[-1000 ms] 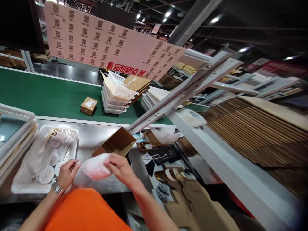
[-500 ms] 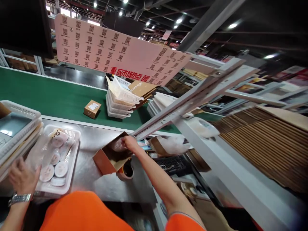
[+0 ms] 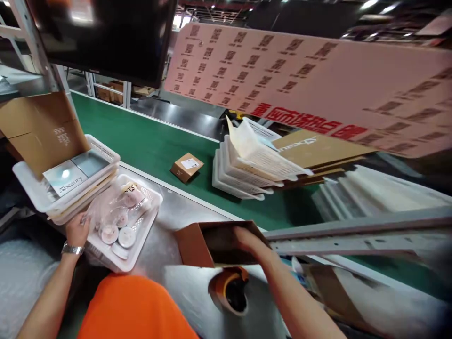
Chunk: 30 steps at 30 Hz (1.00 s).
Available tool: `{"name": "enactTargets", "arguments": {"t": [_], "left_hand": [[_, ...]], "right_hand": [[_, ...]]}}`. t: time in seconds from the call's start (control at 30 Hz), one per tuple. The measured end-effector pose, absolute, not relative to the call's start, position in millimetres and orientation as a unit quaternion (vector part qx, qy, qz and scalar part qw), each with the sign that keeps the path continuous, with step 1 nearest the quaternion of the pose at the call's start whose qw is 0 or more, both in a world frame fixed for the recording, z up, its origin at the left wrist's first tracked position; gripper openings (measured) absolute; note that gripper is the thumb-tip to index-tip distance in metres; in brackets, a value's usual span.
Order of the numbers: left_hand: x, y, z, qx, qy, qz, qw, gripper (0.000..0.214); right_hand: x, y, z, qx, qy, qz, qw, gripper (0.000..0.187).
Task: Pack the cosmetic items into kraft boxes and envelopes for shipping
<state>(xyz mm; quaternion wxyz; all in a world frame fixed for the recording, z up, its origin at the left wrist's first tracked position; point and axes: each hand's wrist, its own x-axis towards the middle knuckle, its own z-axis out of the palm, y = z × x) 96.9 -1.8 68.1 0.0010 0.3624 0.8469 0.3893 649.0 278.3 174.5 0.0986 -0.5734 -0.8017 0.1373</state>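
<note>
Left hand [image 3: 77,230]: pinching film [image 3: 100,209], left side of tray [image 3: 144,235] | right hand [image 3: 244,238]: inside box [image 3: 193,245], grasp hidden, cannot tell | parcel [image 3: 187,167]: far, on green belt [image 3: 141,136]

Dark screen [image 3: 102,44], upper left, beside a pink board [image 3: 339,80] bearing rows of printed codes and red lettering. Below, a green belt [image 3: 144,136] carries a small labelled carton [image 3: 186,168]; to its right, stacked white baskets [image 3: 235,172].

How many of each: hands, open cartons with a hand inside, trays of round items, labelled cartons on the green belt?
Left hand, right hand: 2
Open carton, hand inside: 1
Tray of round items: 1
Labelled carton on green belt: 1
Total: 5
</note>
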Motion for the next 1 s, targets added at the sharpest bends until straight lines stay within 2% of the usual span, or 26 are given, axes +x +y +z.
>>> {"name": "enactTargets", "arguments": {"t": [0.1,0.2,0.27,0.33,0.4,0.43,0.5,0.57,0.73,0.83,0.9,0.97,1.0], "left_hand": [[100,1,81,0.346,0.844,0.409,0.016,0.036],[98,7,88,0.352,0.847,0.399,0.020,0.039],[95,11,88,0.368,0.848,0.381,0.028,0.036],[92,13,83,0.393,0.845,0.360,0.051,0.030],[92,12,76,0.420,0.837,0.340,0.083,0.026],[92,10,72,0.432,0.832,0.334,0.099,0.027],[96,6,66,0.451,0.820,0.331,0.123,0.031],[101,-2,62,0.463,0.806,0.345,0.130,0.031],[105,-33,71,0.460,0.782,0.404,0.120,0.031],[93,-54,87,0.400,0.793,0.448,0.103,0.035],[81,-65,96,0.342,0.811,0.464,0.100,0.039],[69,-72,101,0.294,0.828,0.463,0.119,0.045],[63,-73,102,0.276,0.832,0.464,0.131,0.047]], "right_hand": [[649,256,183,-0.580,-0.801,0.133,0.067,0.032],[615,204,180,-0.524,-0.825,0.160,0.142,0.042],[568,166,166,-0.456,-0.831,0.256,0.191,0.043],[508,134,142,-0.385,-0.826,0.372,0.177,0.042],[444,116,110,-0.354,-0.818,0.426,0.155,0.048],[414,112,95,-0.352,-0.825,0.422,0.135,0.058],[363,111,66,-0.379,-0.840,0.381,0.075,0.090],[330,113,45,-0.405,-0.848,0.340,0.020,0.104],[314,124,21,-0.370,-0.882,0.291,0.031,0.093],[323,140,16,-0.358,-0.897,0.255,-0.051,0.087],[327,154,14,-0.379,-0.891,0.232,-0.092,0.070],[329,170,13,-0.408,-0.881,0.220,-0.091,0.052],[330,177,14,-0.419,-0.877,0.218,-0.084,0.049]]}}
